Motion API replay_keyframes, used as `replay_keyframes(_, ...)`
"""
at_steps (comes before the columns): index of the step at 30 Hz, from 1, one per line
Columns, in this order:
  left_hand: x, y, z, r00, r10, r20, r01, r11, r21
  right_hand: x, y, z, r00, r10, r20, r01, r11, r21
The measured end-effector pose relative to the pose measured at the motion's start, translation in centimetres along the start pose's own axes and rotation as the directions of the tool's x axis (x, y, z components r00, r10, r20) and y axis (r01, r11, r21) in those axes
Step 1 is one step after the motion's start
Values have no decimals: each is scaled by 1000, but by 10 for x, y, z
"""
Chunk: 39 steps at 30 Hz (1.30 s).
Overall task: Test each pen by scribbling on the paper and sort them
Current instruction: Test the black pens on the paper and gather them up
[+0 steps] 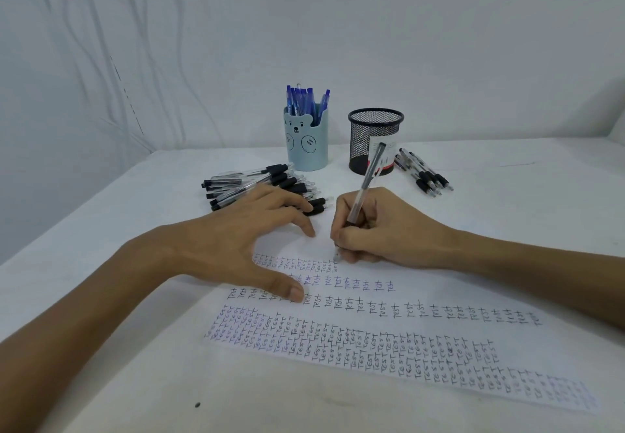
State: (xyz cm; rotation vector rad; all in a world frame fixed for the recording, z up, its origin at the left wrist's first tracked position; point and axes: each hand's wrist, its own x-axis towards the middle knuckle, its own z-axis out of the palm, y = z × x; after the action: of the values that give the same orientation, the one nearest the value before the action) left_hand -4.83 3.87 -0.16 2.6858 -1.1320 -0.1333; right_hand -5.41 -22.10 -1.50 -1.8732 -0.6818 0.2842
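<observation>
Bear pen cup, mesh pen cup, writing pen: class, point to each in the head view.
bear pen cup (306,158), head view, lower front wall.
mesh pen cup (360,141), head view, left of mesh wall.
writing pen (367,182), head view, clear barrel above the fingers.

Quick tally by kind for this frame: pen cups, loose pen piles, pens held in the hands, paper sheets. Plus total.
Pen cups: 2, the bear cup and the mesh cup
Loose pen piles: 2, the left pile and the right pile
Pens held: 1, the pen in the right hand
Paper sheets: 1, the paper
Total: 6
</observation>
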Motion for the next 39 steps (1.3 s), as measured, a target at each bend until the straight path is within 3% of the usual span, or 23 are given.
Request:
replay_keyframes(5,0,1,0,1000,1,-2,-1,1000,-2,-4,-1,1,999,-42,0,42,995,-86)
replay_keyframes(18,0,2,0,1000,-7,5,7,1000,-4,-4,-2,3,999,-29,37,32,996,-87)
replay_keyframes(39,0,-1,1,1000,11,-2,-11,1000,3,-1,-1,3,1000,-16,-22,13,990,-138)
